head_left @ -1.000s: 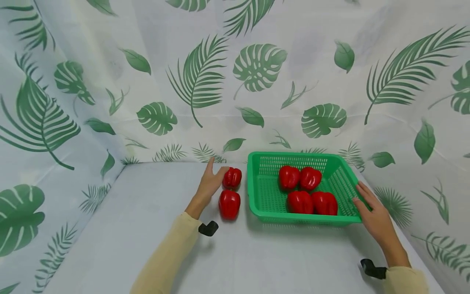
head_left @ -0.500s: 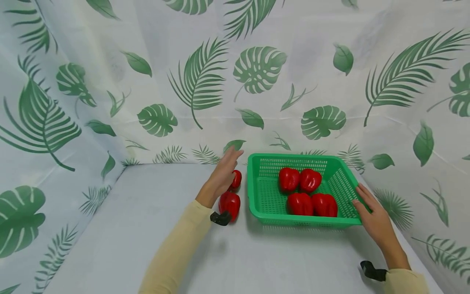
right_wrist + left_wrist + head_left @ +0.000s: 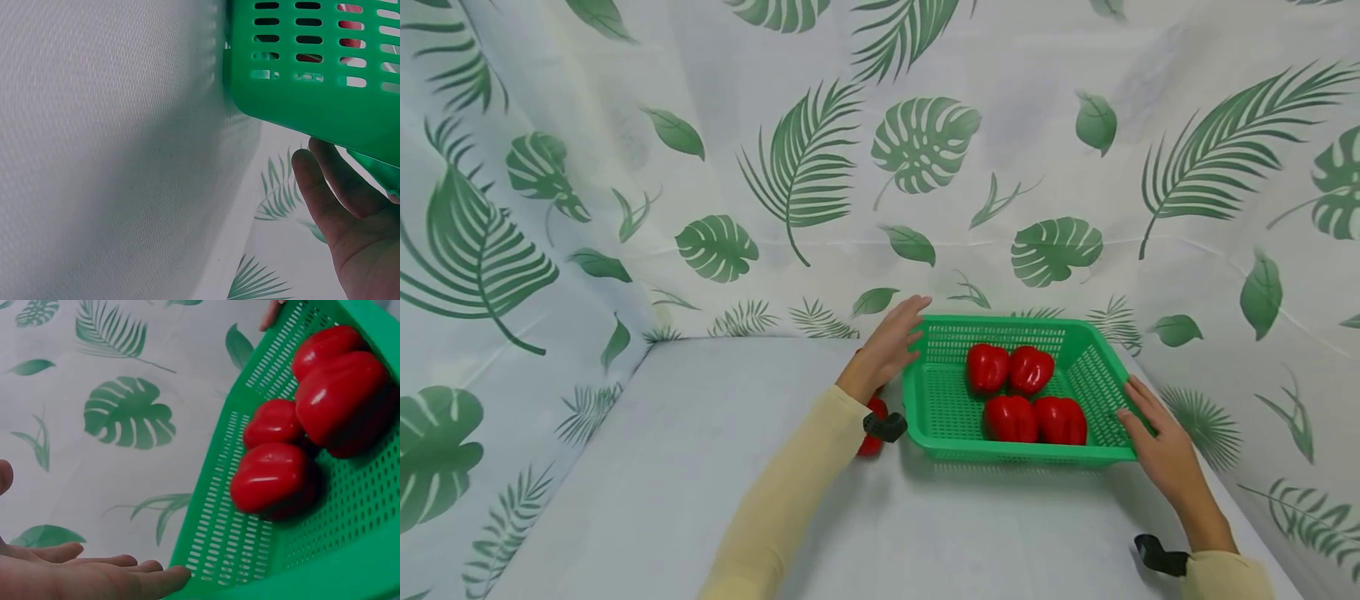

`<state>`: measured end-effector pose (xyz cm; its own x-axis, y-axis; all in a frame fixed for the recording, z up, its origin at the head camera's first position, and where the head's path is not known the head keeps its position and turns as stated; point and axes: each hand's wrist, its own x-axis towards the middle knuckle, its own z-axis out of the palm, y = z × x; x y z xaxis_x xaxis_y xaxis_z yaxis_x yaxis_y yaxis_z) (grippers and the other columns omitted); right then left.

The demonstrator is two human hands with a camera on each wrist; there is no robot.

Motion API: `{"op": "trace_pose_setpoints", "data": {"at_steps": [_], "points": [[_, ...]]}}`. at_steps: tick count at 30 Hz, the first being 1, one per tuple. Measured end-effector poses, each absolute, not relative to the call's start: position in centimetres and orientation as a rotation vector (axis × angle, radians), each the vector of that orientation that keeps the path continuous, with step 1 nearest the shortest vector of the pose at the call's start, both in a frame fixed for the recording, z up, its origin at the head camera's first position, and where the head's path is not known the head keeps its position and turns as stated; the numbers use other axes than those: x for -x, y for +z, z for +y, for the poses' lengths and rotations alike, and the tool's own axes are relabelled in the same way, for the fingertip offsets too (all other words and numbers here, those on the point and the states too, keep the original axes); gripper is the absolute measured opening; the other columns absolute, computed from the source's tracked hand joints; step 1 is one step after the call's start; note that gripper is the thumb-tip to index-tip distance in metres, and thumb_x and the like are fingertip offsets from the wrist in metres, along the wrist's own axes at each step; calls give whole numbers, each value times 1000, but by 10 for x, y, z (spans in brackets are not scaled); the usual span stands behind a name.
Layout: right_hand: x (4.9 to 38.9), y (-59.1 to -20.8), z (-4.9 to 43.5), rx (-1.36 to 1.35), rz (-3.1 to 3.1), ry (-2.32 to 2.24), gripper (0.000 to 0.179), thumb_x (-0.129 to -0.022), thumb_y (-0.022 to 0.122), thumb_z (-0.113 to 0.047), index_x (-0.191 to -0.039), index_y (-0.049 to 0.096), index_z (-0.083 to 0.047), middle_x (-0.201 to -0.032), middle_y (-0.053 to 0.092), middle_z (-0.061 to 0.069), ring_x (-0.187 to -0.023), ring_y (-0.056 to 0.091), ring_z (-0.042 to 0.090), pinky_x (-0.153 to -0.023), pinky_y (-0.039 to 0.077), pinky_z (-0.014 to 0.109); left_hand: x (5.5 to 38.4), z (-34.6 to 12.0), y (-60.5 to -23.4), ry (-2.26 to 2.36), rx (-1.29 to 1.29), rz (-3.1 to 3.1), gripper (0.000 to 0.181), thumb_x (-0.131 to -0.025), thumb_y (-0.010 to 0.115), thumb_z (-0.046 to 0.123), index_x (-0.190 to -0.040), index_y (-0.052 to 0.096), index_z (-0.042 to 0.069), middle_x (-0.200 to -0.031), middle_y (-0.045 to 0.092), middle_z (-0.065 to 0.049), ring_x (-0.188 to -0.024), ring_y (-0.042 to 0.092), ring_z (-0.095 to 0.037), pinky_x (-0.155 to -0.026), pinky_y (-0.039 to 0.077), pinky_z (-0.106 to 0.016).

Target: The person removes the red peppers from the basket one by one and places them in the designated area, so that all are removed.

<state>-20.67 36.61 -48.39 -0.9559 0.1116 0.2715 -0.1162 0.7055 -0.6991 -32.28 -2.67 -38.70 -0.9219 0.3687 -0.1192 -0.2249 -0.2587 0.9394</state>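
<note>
Step in hand, as judged: hand placement at the short ends of the basket [image 3: 1030,450]. Left hand [image 3: 887,346]: fingers straight, thumb apart, at its back left corner; contact cannot be confirmed. Right hand [image 3: 1165,446]: fingers nearly straight, against the right rim. Next move likely calls for seating the left fingers on the left rim. The basket stands upright near the table's [image 3: 715,450] right back corner, long axis parallel to the back edge.

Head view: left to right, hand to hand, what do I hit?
Left hand → green basket holding four red peppers → right hand at its right rim.
</note>
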Motion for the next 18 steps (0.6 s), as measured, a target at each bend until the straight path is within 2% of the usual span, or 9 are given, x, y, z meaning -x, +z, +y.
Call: {"op": "trace_pose_setpoints", "data": {"at_steps": [9, 18], "points": [[208, -484, 365, -7, -2619, 1111, 60, -117, 45, -27, -166, 29, 3, -174, 21, 23, -157, 16, 55, -115, 17, 82, 335, 1, -389, 2127, -167, 1723, 79, -108, 59, 48, -172, 25, 16, -173, 25, -16, -159, 22, -41, -127, 23, -61], [206, -485, 366, 3, -2618, 1113, 60, -116, 45, -27, -166, 29, 3, -174, 22, 24, -156, 17, 56, -114, 20, 82, 347, 23, -400, 2043, -157, 1773, 77, -108, 59, 51, -170, 30, 16, -174, 22, -20, -159, 20, -47, -125, 22, -65]]}}
